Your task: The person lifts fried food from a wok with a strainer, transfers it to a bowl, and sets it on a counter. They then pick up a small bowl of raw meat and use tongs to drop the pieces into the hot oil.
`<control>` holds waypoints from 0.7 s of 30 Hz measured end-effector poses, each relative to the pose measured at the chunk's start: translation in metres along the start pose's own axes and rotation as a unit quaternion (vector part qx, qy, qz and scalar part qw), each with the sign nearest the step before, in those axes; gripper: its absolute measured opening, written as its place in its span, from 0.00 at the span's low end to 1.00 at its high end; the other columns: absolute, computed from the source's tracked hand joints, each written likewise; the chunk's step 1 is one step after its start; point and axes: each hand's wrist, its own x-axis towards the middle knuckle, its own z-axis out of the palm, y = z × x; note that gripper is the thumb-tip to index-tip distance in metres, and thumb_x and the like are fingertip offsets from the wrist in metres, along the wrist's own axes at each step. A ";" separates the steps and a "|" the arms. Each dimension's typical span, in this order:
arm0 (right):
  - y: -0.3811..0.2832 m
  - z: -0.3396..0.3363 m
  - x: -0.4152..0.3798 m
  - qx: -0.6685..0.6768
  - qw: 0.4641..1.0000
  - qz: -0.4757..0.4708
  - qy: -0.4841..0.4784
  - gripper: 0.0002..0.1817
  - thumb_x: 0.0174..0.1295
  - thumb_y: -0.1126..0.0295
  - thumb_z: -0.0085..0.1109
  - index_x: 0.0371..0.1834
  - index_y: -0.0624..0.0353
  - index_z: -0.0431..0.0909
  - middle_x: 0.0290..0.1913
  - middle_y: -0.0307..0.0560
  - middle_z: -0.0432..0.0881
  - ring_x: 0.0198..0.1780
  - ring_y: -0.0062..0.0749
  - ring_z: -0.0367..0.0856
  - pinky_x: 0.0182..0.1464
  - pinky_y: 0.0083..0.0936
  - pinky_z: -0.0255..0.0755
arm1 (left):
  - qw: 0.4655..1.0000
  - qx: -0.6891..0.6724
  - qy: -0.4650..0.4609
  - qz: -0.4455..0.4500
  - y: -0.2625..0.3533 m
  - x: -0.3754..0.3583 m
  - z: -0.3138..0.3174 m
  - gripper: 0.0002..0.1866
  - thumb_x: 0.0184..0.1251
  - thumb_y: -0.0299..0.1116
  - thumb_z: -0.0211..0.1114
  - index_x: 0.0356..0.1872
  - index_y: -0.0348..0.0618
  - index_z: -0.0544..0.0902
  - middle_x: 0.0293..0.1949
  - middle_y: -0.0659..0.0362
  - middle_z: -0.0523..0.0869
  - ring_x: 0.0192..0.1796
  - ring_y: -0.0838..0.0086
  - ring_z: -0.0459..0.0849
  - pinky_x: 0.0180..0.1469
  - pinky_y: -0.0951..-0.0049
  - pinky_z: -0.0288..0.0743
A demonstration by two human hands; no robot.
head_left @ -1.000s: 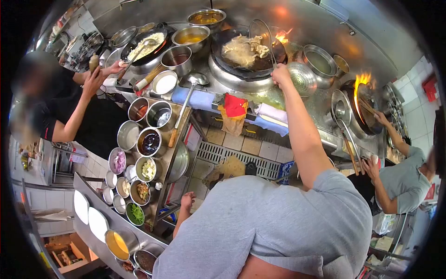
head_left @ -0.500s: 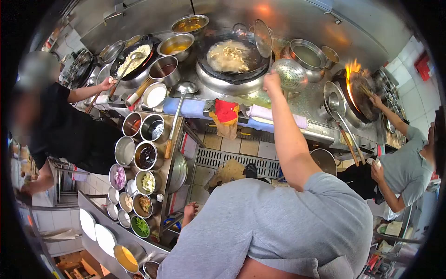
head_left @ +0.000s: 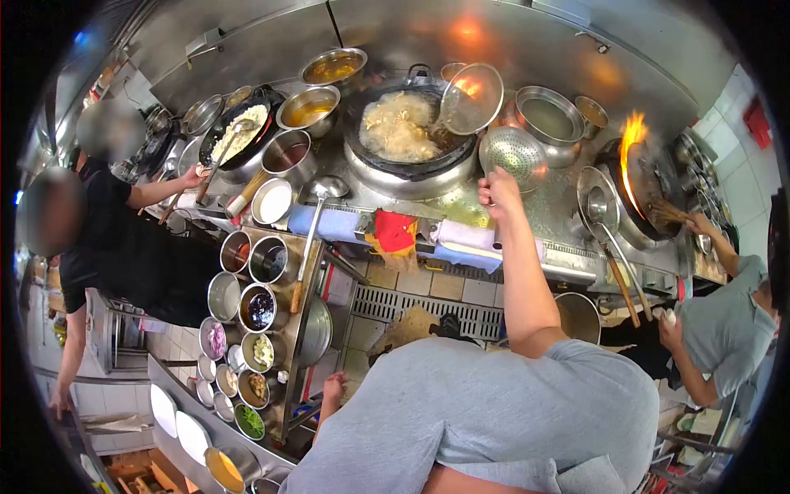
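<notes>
My right hand [head_left: 500, 191] is closed on the handle of a round mesh strainer [head_left: 471, 99], tilted up over the right rim of the wok [head_left: 355, 132]; the handle is mostly hidden. Frothing liquid with pale pieces [head_left: 401, 125] fills the wok. A perforated skimmer [head_left: 512, 155] lies just above my fist, overlapping the strainer's handle line. Low by the ingredient cart, my left hand [head_left: 333, 387] hangs with its fingers loosely bent and apart, and no object shows in it.
Flames [head_left: 632, 165] rise from the right wok, worked by a co-worker's hand [head_left: 699, 224]. On the left a co-worker's hand [head_left: 193, 177] is at another wok. A ladle [head_left: 329, 188] lies across the cart beside several ingredient pots [head_left: 257, 306]. Metal bowls [head_left: 309, 109] stand behind.
My right hand has come back toward me and slightly right. The strainer has turned its face more toward me and sits lower at the wok's rim. The liquid froths more.
</notes>
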 end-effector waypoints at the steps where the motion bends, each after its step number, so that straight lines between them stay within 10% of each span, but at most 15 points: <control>1: -0.002 -0.005 0.011 -0.064 0.997 -0.034 0.005 0.32 0.60 0.76 0.36 0.68 0.50 0.41 0.22 0.40 0.64 0.14 0.20 0.57 0.14 0.19 0.53 | 1.000 0.001 0.004 -0.003 -0.011 -0.002 0.006 0.14 0.66 0.39 0.47 0.45 0.43 0.76 0.30 0.58 0.81 0.22 0.77 0.70 0.22 0.76 0.64; 6: 0.004 0.013 0.047 -0.346 0.923 -0.150 0.072 0.26 0.63 0.70 0.36 0.66 0.57 0.50 0.22 0.40 0.66 0.15 0.21 0.62 0.13 0.21 0.60 | 0.956 -0.173 0.002 -0.237 -0.033 0.006 0.031 0.17 0.67 0.39 0.47 0.46 0.38 0.75 0.33 0.54 0.83 0.27 0.74 0.76 0.28 0.75 0.70; 9: 0.034 0.019 0.071 -0.146 0.984 -0.099 0.028 0.15 0.62 0.74 0.36 0.53 0.55 0.61 0.23 0.43 0.67 0.14 0.24 0.62 0.13 0.24 0.55 | 0.993 0.065 -0.005 -0.098 0.037 -0.013 0.041 0.18 0.68 0.41 0.47 0.46 0.37 0.75 0.33 0.53 0.83 0.30 0.73 0.78 0.29 0.76 0.71; 13: 0.012 0.022 0.049 0.138 0.988 0.047 -0.043 0.12 0.57 0.80 0.38 0.41 0.52 0.58 0.19 0.40 0.61 0.15 0.20 0.55 0.13 0.19 0.45 | 0.991 0.014 0.045 -0.121 0.095 -0.023 0.056 0.18 0.68 0.41 0.47 0.45 0.36 0.76 0.33 0.53 0.83 0.31 0.74 0.79 0.29 0.77 0.71; 16: -0.014 0.001 0.030 0.104 0.993 0.047 -0.030 0.20 0.55 0.83 0.37 0.50 0.53 0.54 0.25 0.44 0.65 0.17 0.22 0.57 0.15 0.18 0.51 | 0.995 0.051 0.080 -0.027 0.102 -0.028 0.060 0.18 0.68 0.42 0.47 0.45 0.37 0.76 0.33 0.54 0.83 0.31 0.75 0.79 0.29 0.77 0.71; 21: -0.076 -0.040 0.044 -0.049 0.996 -0.052 -0.056 0.12 0.65 0.72 0.39 0.51 0.56 0.62 0.32 0.44 0.73 0.18 0.19 0.61 0.15 0.14 0.54 | 0.974 -0.159 0.081 -0.141 0.046 -0.043 0.065 0.17 0.68 0.41 0.48 0.46 0.40 0.76 0.33 0.55 0.83 0.27 0.74 0.78 0.26 0.76 0.72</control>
